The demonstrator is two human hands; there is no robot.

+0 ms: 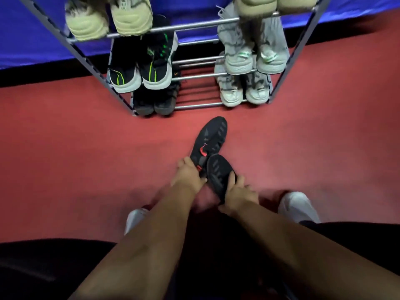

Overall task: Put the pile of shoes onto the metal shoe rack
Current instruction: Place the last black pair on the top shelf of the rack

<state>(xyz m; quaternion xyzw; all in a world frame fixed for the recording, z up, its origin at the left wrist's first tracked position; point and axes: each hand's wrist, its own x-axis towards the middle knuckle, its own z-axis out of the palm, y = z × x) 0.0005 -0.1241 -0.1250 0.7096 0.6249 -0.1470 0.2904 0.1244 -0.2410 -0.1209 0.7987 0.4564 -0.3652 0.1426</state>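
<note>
The left hand (188, 174) is closed around the heel end of a black shoe with a red mark (208, 140). The fingers wrap over the back of the shoe and the thumb sits on its inner edge. From that grip, the shoe points up and away, with its toe reaching toward the metal shoe rack (194, 26). The toe stops short of the rack and does not touch it.

The right hand (237, 192) is closed on a second black shoe (220, 173). This shoe is turned so its dark sole with grey marks faces up. The fingers curl over its edge. The two shoes lie right beside each other between the hands, and the second one laps over the heel part of the first. Both are low over the red floor (65, 159).

Past the left hand's shoe, the rack stands on the floor. On its left side sit pale yellow shoes (108, 18) on top, then black and green shoes (142, 68), then dark shoes (154, 102) at the bottom. On its right side sit grey shoes (255, 59) and white shoes (243, 93) lower down. The middle of the low bars is bare.

Below the hands, near the arms, two white shoes (297, 207) are on the person's feet.
</note>
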